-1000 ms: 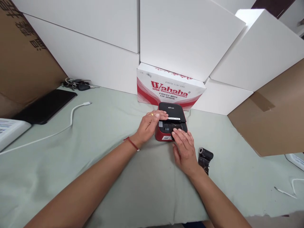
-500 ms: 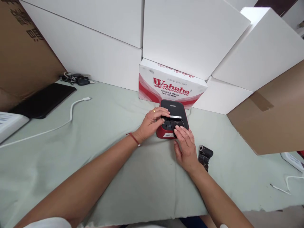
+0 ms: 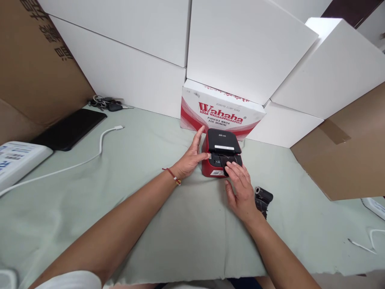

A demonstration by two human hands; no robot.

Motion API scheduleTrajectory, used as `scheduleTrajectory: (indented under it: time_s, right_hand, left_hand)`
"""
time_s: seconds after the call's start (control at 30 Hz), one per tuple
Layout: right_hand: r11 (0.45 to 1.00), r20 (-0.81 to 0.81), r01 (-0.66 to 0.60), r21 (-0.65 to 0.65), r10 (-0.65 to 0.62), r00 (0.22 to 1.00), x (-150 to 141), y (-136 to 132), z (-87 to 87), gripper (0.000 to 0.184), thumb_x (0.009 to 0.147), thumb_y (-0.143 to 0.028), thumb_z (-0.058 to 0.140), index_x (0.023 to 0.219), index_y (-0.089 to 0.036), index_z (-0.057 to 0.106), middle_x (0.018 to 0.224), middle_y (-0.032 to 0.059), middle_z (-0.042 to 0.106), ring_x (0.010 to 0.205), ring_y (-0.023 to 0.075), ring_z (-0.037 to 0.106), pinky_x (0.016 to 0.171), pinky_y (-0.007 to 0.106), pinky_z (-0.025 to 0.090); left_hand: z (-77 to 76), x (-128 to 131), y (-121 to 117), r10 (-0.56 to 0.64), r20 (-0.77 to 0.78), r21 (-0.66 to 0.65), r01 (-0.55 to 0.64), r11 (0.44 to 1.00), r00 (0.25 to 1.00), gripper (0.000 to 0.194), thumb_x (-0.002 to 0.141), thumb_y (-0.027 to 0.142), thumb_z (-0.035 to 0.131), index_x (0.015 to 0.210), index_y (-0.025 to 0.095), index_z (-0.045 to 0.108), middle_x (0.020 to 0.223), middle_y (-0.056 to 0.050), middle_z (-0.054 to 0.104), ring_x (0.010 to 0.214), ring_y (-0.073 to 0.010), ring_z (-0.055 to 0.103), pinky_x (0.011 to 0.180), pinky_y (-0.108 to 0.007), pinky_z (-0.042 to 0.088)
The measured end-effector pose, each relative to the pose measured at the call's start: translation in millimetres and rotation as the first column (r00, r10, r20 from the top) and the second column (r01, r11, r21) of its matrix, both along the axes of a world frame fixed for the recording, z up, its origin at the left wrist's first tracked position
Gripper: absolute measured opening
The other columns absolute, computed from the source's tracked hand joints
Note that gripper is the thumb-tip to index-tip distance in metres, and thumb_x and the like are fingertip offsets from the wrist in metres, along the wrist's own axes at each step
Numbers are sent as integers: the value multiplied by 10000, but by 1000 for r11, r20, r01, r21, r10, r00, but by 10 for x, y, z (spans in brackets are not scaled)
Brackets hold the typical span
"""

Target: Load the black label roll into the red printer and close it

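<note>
A small red label printer [image 3: 221, 154] with a black lid stands on the pale green cloth [image 3: 150, 192]. A white label strip shows at its slot. My left hand [image 3: 192, 156] rests flat against the printer's left side, fingers stretched out. My right hand [image 3: 239, 188] lies over the printer's front, its fingertips pressing on a black part there. Just right of that hand a black ribbon roll [image 3: 262, 198] lies on the cloth.
A red and white Wahaha carton [image 3: 221, 112] stands behind the printer among white boxes [image 3: 246, 44]. Brown cardboard [image 3: 345, 148] leans at right and left. A black tablet [image 3: 70, 128], keys [image 3: 106, 104], a white cable [image 3: 90, 154] and a white device [image 3: 18, 158] lie at left.
My left hand has come off the printer's top and now lies open against its left side. The right hand stays on the front. The camera shifted slightly.
</note>
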State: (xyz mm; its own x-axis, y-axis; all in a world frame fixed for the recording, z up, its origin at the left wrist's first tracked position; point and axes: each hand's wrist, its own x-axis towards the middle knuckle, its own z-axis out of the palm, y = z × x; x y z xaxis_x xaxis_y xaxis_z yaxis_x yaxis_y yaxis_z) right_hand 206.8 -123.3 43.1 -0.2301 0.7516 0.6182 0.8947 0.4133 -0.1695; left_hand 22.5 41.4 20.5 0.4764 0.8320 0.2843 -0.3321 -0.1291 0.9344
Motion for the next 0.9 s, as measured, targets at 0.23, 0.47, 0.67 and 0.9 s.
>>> scheduleTrajectory:
  time_s: [0.23, 0.47, 0.67, 0.9]
  right_hand:
    - [999, -97, -33, -9, 32, 995, 24, 31, 238, 427, 1065, -166, 525, 1466, -281, 616, 1427, 96, 734, 1368, 240, 664, 1280, 569, 407]
    - [904, -292, 24, -427, -163, 942, 285, 692, 901, 364, 1075, -452, 513, 1115, -218, 789, 945, 61, 825, 901, 221, 786, 842, 353, 635]
    - [663, 244, 206, -719, -37, 969, 164, 1450, 1066, 363, 937, -192, 655, 1275, -241, 777, 1136, 48, 835, 956, 219, 770, 842, 298, 578]
    - [604, 450, 357, -712, 3, 893, -36, 1703, 922, 321, 773, -106, 779, 1066, -221, 847, 969, 102, 841, 897, 294, 770, 777, 329, 541]
  left_hand:
    - [-70, 7, 21, -37, 25, -15, 37, 999, 999, 1046, 839, 346, 772, 1709, 389, 193, 1838, -5, 184, 1724, -289, 68, 1398, -507, 148]
    - [-118, 22, 29, -55, 24, -37, 56, 998, 998, 955, 854, 333, 741, 1683, 361, 269, 1813, -33, 256, 1688, -309, 216, 1389, -531, 193]
    - [-96, 28, 45, -69, 21, -67, 70, 995, 997, 938, 830, 315, 726, 1670, 317, 307, 1780, -81, 318, 1654, -329, 298, 1363, -547, 250]
    - [-118, 37, 86, -31, -24, -16, 31, 999, 999, 941, 815, 362, 756, 1659, 297, 345, 1768, -104, 332, 1657, -344, 282, 1364, -564, 222]
